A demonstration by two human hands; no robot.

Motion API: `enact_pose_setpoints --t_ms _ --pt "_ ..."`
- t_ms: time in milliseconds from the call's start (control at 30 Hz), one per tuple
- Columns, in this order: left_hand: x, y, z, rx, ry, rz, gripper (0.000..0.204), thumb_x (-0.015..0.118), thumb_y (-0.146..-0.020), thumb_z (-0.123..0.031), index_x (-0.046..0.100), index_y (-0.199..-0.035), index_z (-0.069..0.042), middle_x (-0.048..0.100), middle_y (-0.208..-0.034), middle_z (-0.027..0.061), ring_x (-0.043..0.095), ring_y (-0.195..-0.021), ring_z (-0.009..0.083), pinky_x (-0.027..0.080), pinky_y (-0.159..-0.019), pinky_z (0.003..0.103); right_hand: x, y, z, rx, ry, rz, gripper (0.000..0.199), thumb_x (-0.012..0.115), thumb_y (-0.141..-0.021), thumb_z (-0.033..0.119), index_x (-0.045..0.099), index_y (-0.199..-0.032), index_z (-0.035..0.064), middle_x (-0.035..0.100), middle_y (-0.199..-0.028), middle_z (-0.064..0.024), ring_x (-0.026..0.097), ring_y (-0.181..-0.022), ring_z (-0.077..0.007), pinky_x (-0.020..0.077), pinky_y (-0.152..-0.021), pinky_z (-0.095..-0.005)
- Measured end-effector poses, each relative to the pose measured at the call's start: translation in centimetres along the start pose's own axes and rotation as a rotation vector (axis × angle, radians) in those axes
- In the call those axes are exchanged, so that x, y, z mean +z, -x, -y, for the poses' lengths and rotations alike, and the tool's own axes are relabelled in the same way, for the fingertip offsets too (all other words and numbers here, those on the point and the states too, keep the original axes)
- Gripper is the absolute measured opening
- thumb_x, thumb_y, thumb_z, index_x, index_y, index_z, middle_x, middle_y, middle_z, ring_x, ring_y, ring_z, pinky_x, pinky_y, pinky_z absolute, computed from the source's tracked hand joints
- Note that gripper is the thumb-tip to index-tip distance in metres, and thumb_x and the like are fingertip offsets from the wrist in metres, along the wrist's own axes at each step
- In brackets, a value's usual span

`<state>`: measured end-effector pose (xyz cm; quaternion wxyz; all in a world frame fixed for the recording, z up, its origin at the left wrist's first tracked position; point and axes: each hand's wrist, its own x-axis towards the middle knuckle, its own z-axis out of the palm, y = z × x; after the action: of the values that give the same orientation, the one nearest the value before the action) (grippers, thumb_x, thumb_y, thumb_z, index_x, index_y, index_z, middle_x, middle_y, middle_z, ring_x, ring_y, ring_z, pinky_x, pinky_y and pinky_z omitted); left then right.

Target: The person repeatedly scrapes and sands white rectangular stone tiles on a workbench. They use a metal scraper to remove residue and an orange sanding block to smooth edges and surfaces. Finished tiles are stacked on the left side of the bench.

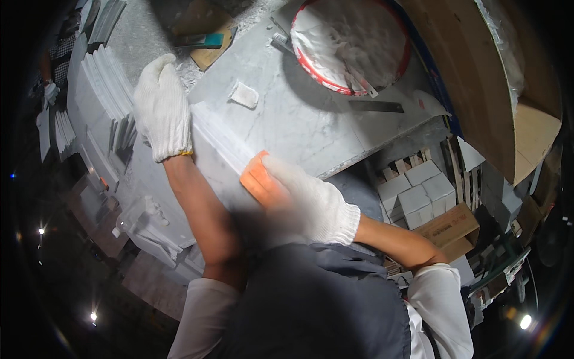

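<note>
Both my hands wear white knitted gloves. My left hand [161,107] lies with its fingers stretched out beside the far end of a white marble strip [220,139], next to a stack of thin white slabs [107,84]. In my right hand [314,200] is an orange block [261,178], gripped and pressed against the near end of the strip. I cannot tell whether the block is a sponge or firmer. Part of that hand is blurred, and its fingertips are hidden. A small white cloth-like piece [243,95] lies on the marble worktop [287,125] beyond the strip.
A red-rimmed tub [299,57] of white powder or paste stands at the back, a spatula in it. A dark flat metal blade [376,106] lies near it. On the right are a large cardboard box [466,66] and stacked white blocks [418,191]. A person's gloved hand [51,94] shows far left.
</note>
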<state>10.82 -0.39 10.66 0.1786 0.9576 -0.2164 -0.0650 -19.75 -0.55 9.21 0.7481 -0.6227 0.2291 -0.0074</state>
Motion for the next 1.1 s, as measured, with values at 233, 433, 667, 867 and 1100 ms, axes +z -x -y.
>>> enact_pose_setpoints --t_ms 233,433,667,867,1100 --pt "0.0 -0.3 0.2 0.074 -0.055 -0.021 0.042 0.049 -0.095 -0.029 0.072 -0.124 -0.009 0.072 -0.125 0.0138 0.067 -0.118 0.0305 0.047 -0.104 0.038 -1.0 -0.6 2.9 0.102 -0.004 0.152 0.067 0.07 -0.091 0.028 0.043 -0.148 0.0059 0.058 -0.133 -0.0258 0.058 -0.121 -0.0441 0.0488 -0.1 -0.0447" --pt "-0.1 -0.2 0.1 0.127 -0.053 -0.036 0.042 0.048 -0.094 -0.029 0.073 -0.122 -0.01 0.072 -0.125 0.0136 0.066 -0.119 0.032 0.048 -0.103 0.039 0.0 -1.0 2.5 0.024 0.132 0.01 0.075 0.064 -0.096 0.034 0.034 -0.156 0.0022 0.05 -0.146 -0.0272 0.052 -0.132 -0.0445 0.0448 -0.107 -0.0428" --pt "0.1 -0.4 0.3 0.07 -0.047 -0.034 0.042 0.049 -0.092 -0.032 0.074 -0.122 -0.018 0.073 -0.123 0.0128 0.067 -0.116 0.0342 0.049 -0.101 0.041 -0.9 -1.8 3.9 0.015 0.004 0.031 0.073 0.059 -0.095 0.04 0.034 -0.155 0.0052 0.055 -0.137 -0.0295 0.052 -0.13 -0.0455 0.0434 -0.108 -0.0437" --pt "0.3 -0.2 0.4 0.08 -0.07 -0.077 0.04 0.049 -0.093 -0.036 0.075 -0.12 -0.024 0.072 -0.126 0.0106 0.067 -0.117 0.034 0.048 -0.103 0.045 -0.2 2.9 2.2 0.181 0.134 0.084 0.08 0.06 -0.097 0.046 0.031 -0.158 0.0036 0.05 -0.147 -0.027 0.05 -0.137 -0.0405 0.0391 -0.113 -0.0397" --pt "-0.1 0.0 -0.2 0.138 -0.028 -0.143 0.043 0.05 -0.097 -0.042 0.07 -0.129 -0.021 0.071 -0.126 0.0122 0.066 -0.118 0.0348 0.049 -0.104 0.045 -3.4 8.9 -2.9 0.25 -0.194 -0.226 0.087 0.066 -0.094 0.05 0.027 -0.16 0.0084 0.056 -0.137 -0.0176 0.06 -0.117 -0.0275 0.0503 -0.099 -0.0394"
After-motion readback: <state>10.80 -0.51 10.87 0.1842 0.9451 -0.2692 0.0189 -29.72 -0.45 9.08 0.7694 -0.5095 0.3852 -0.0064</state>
